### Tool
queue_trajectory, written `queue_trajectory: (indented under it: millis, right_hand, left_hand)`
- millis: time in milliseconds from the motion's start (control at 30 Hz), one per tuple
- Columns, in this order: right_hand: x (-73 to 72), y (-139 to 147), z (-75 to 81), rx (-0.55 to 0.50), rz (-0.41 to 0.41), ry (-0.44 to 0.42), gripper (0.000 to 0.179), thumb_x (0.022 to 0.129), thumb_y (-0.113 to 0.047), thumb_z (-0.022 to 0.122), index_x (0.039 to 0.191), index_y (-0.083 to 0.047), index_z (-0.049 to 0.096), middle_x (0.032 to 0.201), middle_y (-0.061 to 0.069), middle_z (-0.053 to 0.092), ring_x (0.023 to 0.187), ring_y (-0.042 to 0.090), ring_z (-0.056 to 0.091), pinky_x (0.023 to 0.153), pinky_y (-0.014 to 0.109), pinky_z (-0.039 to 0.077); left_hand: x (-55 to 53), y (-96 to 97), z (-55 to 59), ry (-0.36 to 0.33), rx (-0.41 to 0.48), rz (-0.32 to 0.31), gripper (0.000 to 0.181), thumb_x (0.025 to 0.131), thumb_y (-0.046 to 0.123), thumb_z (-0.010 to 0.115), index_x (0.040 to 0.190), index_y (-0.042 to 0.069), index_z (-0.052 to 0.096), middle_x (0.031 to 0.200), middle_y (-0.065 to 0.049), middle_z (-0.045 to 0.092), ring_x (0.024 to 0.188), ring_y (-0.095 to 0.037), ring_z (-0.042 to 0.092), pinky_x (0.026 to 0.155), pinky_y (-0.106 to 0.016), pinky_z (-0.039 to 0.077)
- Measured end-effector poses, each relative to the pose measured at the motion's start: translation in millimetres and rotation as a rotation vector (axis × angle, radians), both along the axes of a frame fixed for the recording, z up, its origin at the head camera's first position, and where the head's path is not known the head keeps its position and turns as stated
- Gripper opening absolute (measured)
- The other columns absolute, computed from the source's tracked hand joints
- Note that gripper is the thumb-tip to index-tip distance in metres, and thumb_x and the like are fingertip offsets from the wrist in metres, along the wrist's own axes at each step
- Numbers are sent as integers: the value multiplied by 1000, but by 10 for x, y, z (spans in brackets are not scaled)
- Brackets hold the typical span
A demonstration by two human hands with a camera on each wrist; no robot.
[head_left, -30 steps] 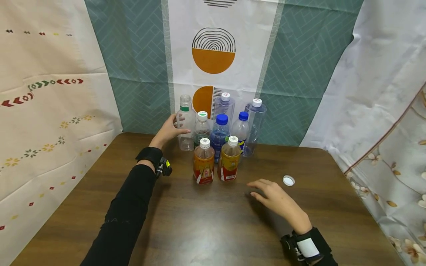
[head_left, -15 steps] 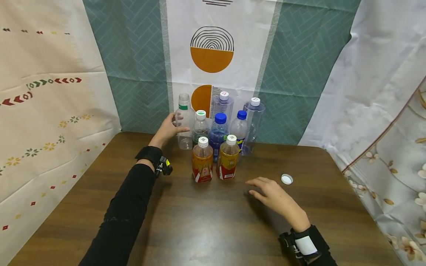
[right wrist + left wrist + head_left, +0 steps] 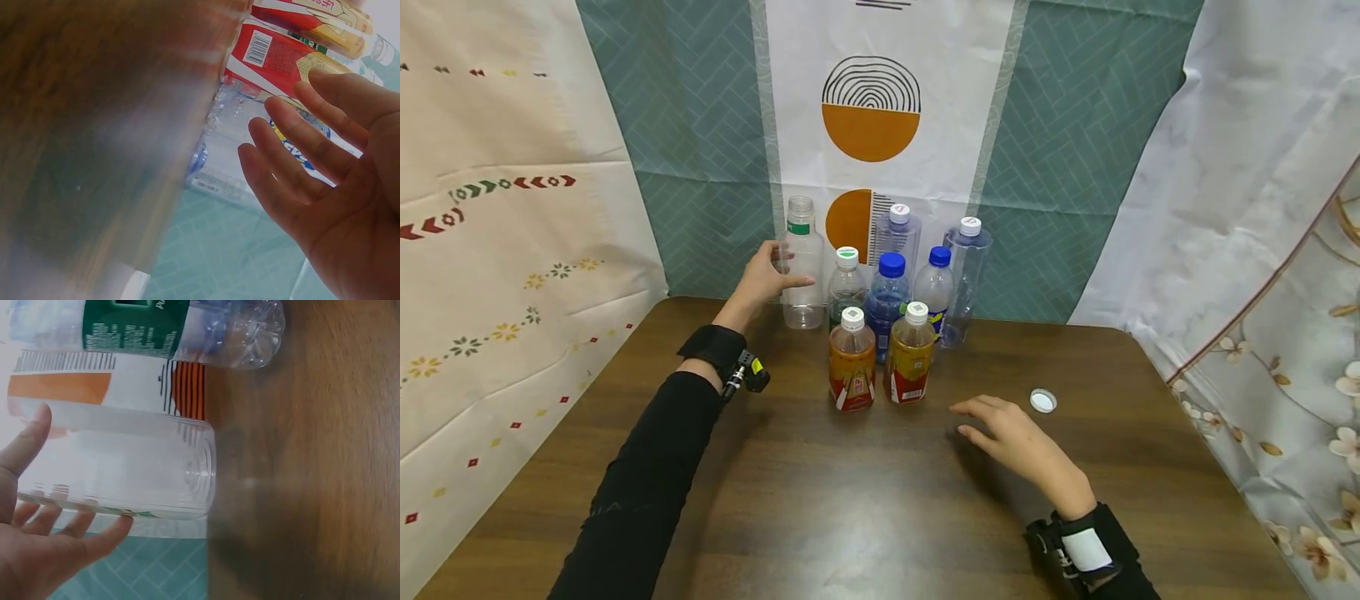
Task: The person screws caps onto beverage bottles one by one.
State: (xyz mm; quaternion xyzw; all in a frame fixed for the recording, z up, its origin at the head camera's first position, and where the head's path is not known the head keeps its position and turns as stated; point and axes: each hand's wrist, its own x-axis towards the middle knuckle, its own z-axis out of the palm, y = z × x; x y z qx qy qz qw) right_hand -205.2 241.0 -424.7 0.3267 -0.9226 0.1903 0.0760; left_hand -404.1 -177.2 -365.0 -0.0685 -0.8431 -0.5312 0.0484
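Note:
My left hand (image 3: 762,277) grips a tall clear plastic bottle (image 3: 805,254) at the back left of the group. This bottle has a green band at its neck and no cap on. In the left wrist view the thumb lies on one side of the clear bottle (image 3: 137,459) and the fingers on the other. Beside it stands a smaller capped bottle with a green label (image 3: 134,325). My right hand (image 3: 1022,446) hovers low over the table, fingers relaxed and holding nothing. Nearest to it are a yellow tea bottle (image 3: 912,354) and a loose white cap (image 3: 1043,401).
An orange-labelled bottle (image 3: 852,362) stands at the front of the group. Behind it are a blue-capped blue bottle (image 3: 887,304), another blue-capped bottle (image 3: 935,287) and two tall clear bottles with white caps. A patterned cloth (image 3: 715,167) hangs behind the wooden table (image 3: 820,500).
My left hand has shifted left and slightly back with the clear bottle, widening the gap to the green-labelled one. The right hand stays put; the head view has shifted a little.

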Motion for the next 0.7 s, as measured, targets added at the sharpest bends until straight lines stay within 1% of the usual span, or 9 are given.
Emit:
queue_trajectory:
  millis: [67,167,267,333,400,533,633,700]
  right_hand:
    - [1,-1,7,2,-3,-6,29,95,-12,71,124,-5,70,118,9,71,109,26,69,92,45,57]
    - [0,-3,14,2,-4,-9,29,96,-12,71,124,-5,70,119,9,71,109,26,68,92,45,57]
    - [-7,-8,17,1,-2,-7,29,96,-12,71,124,-6,70,119,9,71,110,26,68,92,45,57]
    - [-11,-11,16,4,-1,-11,29,96,-13,71,124,-6,70,119,9,71,110,26,68,92,45,57]
    - [-10,-13,15,8,-1,-20,29,96,-13,71,124,-5,70,120,9,71,111,26,68,92,45,57]
    - [0,-13,16,12,-4,-33,30,96,-14,71,124,-5,70,120,10,71,111,27,68,93,45,56]
    - [4,-15,18,11,-5,-25,29,96,-13,71,124,-5,70,120,10,71,111,27,68,93,45,56]
    - [0,-20,18,14,0,-20,29,96,-13,71,124,-5,70,120,10,71,111,27,68,93,45,56]
  left_hand:
    - [44,-40,33,-2,-14,19,93,84,27,86,153,3,28,154,-17,41,130,-37,45,102,-52,47]
    - [137,-104,76,-18,-23,49,96,84,30,86,154,3,26,156,-20,36,131,-37,43,107,-54,45]
    - [256,-174,101,-47,2,87,96,84,29,86,154,4,25,157,-21,33,130,-38,44,106,-55,46]
    - [338,-215,108,-57,24,96,96,84,29,86,154,4,25,156,-21,33,128,-38,46,103,-56,48]
    - [413,-240,113,-58,25,94,94,84,29,86,152,3,27,155,-21,34,126,-38,47,102,-56,48]
    - [532,-252,128,-36,-32,71,94,83,32,86,151,2,28,154,-20,38,127,-38,46,106,-54,45]
    - [620,-238,152,-23,-57,56,95,83,32,86,151,1,28,154,-20,40,131,-40,45,108,-55,43]
    - [684,-232,169,-18,-63,48,95,83,33,86,151,1,28,154,-19,41,130,-41,46,107,-55,44]
